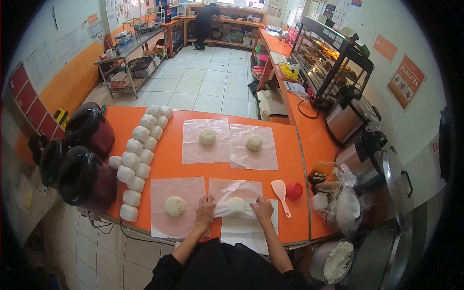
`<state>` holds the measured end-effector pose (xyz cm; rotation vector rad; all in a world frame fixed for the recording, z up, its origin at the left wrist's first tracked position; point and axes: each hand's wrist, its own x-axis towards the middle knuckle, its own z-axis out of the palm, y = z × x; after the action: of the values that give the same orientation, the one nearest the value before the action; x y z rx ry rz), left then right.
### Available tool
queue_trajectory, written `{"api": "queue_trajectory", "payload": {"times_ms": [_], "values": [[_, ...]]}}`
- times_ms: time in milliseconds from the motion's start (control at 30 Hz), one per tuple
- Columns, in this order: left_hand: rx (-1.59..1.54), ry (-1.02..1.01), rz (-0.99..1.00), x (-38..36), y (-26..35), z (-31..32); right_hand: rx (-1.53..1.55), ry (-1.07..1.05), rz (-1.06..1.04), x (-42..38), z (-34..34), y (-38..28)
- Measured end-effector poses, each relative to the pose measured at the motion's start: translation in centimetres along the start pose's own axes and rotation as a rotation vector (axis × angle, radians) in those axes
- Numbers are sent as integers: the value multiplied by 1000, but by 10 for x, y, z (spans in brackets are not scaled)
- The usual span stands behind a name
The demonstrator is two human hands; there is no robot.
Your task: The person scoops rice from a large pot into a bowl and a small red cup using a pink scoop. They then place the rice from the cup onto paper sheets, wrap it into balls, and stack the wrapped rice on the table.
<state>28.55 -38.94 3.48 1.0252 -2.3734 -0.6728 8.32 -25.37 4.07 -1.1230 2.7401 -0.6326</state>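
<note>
Mid-wrap: left hand [206,210] and right hand [264,209] pinching paper [231,209] around rice ball [236,205] at lower centre of table [169,164]; wrapped packs [137,162] stacked left, three balls unwrapped.

Under our hands lies a white rice ball [236,205], round and slightly flattened, half wrapped in a thin translucent paper sheet [235,189]. The sheet's near part is folded over the ball into a band stretching left to right, while its far part lies flat on the orange surface [169,162]. The bundle sits near the front edge, partly over a stack of white sheets [246,233].
</note>
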Motion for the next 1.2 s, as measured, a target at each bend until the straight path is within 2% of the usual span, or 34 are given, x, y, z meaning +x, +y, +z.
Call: {"api": "queue_trajectory", "payload": {"times_ms": [67, 133, 167, 200, 333, 433, 533, 633, 833, 967, 1067, 1167, 1200], "values": [[-48, 33, 167, 1, 7, -1, -25, 82, -214, 22, 5, -1], [-137, -3, 391, -7, 11, 14, -7, -28, -443, 61, 29, -2], [48, -105, 665, -11, 22, 13, -54, -90, -438, 71, 32, -7], [150, -179, 753, -18, 31, 23, -98, -152, -438, 79, 34, -15], [311, -169, 689, -24, 43, 34, -170, -487, -314, 118, 43, -28], [155, -161, 626, -24, 47, 37, -328, -573, -381, 129, 42, -33], [218, -156, 630, -25, 46, 40, -287, -459, -470, 125, 41, -30], [224, -149, 645, -24, 46, 38, 178, -421, -422, 124, 36, -15], [65, -84, 544, -7, 43, 23, 369, -215, -576, 39, -37, -41], [175, -29, 423, 45, 31, -3, 387, -2, -545, -4, -29, -36], [208, -295, 508, 83, -2, -14, 401, 50, -510, -15, -19, -31], [25, -683, 334, 104, -13, -21, 501, 21, -413, -20, -14, -28], [33, -602, 408, 101, -12, -26, 513, 9, -390, -23, -14, -28]]}}
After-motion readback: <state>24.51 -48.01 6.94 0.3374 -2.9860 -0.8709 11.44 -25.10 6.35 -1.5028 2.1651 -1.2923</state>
